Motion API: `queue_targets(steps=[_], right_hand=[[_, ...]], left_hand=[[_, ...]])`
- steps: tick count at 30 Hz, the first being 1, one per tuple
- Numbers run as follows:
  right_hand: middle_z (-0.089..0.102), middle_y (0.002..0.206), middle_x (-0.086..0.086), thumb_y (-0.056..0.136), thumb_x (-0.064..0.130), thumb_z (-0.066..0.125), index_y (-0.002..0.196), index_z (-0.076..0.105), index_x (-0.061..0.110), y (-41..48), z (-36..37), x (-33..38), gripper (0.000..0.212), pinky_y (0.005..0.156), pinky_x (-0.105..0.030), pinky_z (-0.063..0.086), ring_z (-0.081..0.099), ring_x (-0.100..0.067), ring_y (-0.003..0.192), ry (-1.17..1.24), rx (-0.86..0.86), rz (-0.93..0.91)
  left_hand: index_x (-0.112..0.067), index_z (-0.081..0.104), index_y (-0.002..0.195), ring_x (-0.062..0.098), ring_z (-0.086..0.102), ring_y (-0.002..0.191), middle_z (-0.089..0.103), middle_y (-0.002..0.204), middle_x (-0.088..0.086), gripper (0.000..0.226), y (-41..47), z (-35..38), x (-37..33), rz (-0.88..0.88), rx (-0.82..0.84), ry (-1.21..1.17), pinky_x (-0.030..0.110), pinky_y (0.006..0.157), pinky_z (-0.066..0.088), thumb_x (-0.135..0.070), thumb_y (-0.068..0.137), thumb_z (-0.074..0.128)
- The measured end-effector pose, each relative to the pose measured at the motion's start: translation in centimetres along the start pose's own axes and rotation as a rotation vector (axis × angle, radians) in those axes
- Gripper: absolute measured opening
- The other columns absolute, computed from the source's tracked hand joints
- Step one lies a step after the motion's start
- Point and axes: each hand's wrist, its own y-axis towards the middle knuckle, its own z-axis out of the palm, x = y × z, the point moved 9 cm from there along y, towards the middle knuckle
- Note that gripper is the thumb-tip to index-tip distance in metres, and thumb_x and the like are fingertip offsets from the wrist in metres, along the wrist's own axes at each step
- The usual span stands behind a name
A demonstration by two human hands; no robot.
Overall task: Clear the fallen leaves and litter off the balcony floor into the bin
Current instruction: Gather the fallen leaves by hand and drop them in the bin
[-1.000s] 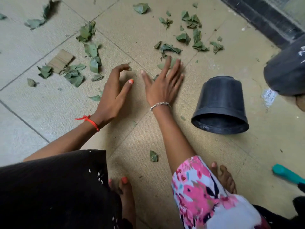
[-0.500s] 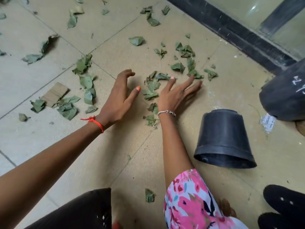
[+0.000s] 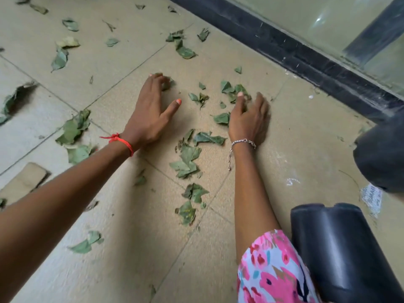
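Both hands are down on the balcony floor [image 3: 306,149], palms facing the tiles, and neither one is actually gripping anything. The left hand [image 3: 150,114], the one with the red thread [image 3: 121,141] on the wrist, is cupped with its fingers bent. Its fingertips land on a small leaf [image 3: 169,84] at the far end and the thumb sticks out sideways. The right hand [image 3: 249,121], with a silver bracelet [image 3: 242,142], lies flatter, fingers loose over a little cluster of leaf bits [image 3: 229,88], though that part's a bit blurry. In the gap between the two hands, running back toward the person, there's a loose trail of green leaves [image 3: 188,158]. More are scattered out to the left and farther away. The black bin [image 3: 341,254] is tipped on its side down by the right elbow, just beside the pink floral sleeve [image 3: 273,272] and well apart from both hands. A flat piece of cardboard [image 3: 24,180] lies on the floor at the left edge, beside the left forearm.
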Motion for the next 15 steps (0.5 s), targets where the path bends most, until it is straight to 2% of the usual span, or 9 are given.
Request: queue_targets(steps=[2, 5, 6, 8, 10, 12, 13, 15], right_hand=[[0.047, 0.14, -0.006, 0.096, 0.039, 0.043, 0.135, 0.045, 0.013, 0.0, 0.9, 2.1, 0.047, 0.099, -0.023, 0.036, 0.044, -0.019, 0.127, 0.265, 0.049, -0.146], [0.052, 0.133, -0.013, 0.094, 0.031, 0.046, 0.126, 0.055, 0.004, 1.8, -0.7, 1.8, 0.042, 0.101, -0.025, 0.037, 0.047, -0.023, 0.124, 0.476, -0.134, -0.132], [0.05, 0.135, -0.013, 0.095, 0.031, 0.045, 0.128, 0.052, 0.004, 2.8, -0.7, 1.5, 0.044, 0.101, -0.024, 0.034, 0.045, -0.023, 0.126, 0.445, -0.141, -0.086], [0.039, 0.145, -0.009, 0.097, 0.038, 0.04, 0.139, 0.04, 0.01, 4.4, 0.9, 1.7, 0.05, 0.107, -0.026, 0.029, 0.036, -0.021, 0.134, 0.257, -0.003, -0.053], [0.028, 0.152, -0.004, 0.097, 0.047, 0.034, 0.145, 0.029, 0.021, 4.5, 3.1, 3.4, 0.055, 0.113, -0.037, 0.026, 0.027, -0.021, 0.139, 0.08, 0.202, -0.172], [0.028, 0.152, -0.001, 0.096, 0.047, 0.036, 0.144, 0.03, 0.023, 3.3, 4.8, 5.4, 0.054, 0.113, -0.036, 0.026, 0.026, -0.018, 0.14, 0.126, 0.365, -0.33], [0.029, 0.152, -0.001, 0.097, 0.043, 0.039, 0.143, 0.033, 0.02, 3.1, 4.9, 5.9, 0.052, 0.112, -0.031, 0.025, 0.027, -0.016, 0.14, 0.191, 0.372, -0.377], [0.028, 0.152, -0.004, 0.097, 0.036, 0.043, 0.141, 0.037, 0.014, 3.8, 3.9, 5.6, 0.05, 0.108, -0.018, 0.02, 0.024, -0.015, 0.141, 0.289, 0.248, -0.347]], left_hand=[[-0.005, 0.034, 0.136, 0.027, 0.023, 0.139, 0.029, 0.145, 0.017, 0.068, 2.1, -0.3, 1.2, -0.006, -0.027, 0.094, 0.036, 0.115, 0.014, -0.052, 0.086, 0.035], [-0.007, 0.033, 0.137, 0.028, 0.016, 0.142, 0.027, 0.148, 0.016, 0.069, 4.0, -1.0, 3.6, -0.088, -0.064, 0.189, 0.046, 0.118, 0.005, -0.054, 0.086, 0.035], [-0.007, 0.033, 0.137, 0.028, 0.018, 0.142, 0.028, 0.147, 0.015, 0.069, 4.3, -1.3, 4.4, -0.125, -0.087, 0.181, 0.048, 0.118, 0.006, -0.055, 0.087, 0.035], [-0.008, 0.033, 0.137, 0.028, 0.027, 0.137, 0.034, 0.144, 0.014, 0.067, 4.5, -1.7, 5.1, -0.156, -0.142, 0.114, 0.047, 0.117, 0.016, -0.054, 0.089, 0.035], [-0.008, 0.032, 0.138, 0.024, 0.033, 0.133, 0.037, 0.143, 0.012, 0.064, 4.3, -2.0, 5.4, -0.18, -0.189, 0.001, 0.037, 0.113, 0.024, -0.051, 0.092, 0.035], [-0.009, 0.033, 0.139, 0.022, 0.037, 0.131, 0.039, 0.144, 0.011, 0.063, 4.2, -2.1, 6.1, -0.23, -0.212, -0.094, 0.033, 0.109, 0.027, -0.049, 0.092, 0.035], [-0.009, 0.034, 0.14, 0.022, 0.038, 0.131, 0.04, 0.144, 0.01, 0.063, 4.2, -2.1, 6.3, -0.251, -0.211, -0.109, 0.034, 0.108, 0.029, -0.05, 0.091, 0.034], [-0.011, 0.039, 0.137, 0.022, 0.042, 0.127, 0.045, 0.14, 0.009, 0.065, 4.4, -2.2, 6.4, -0.276, -0.22, -0.091, 0.034, 0.105, 0.032, -0.052, 0.088, 0.035]])
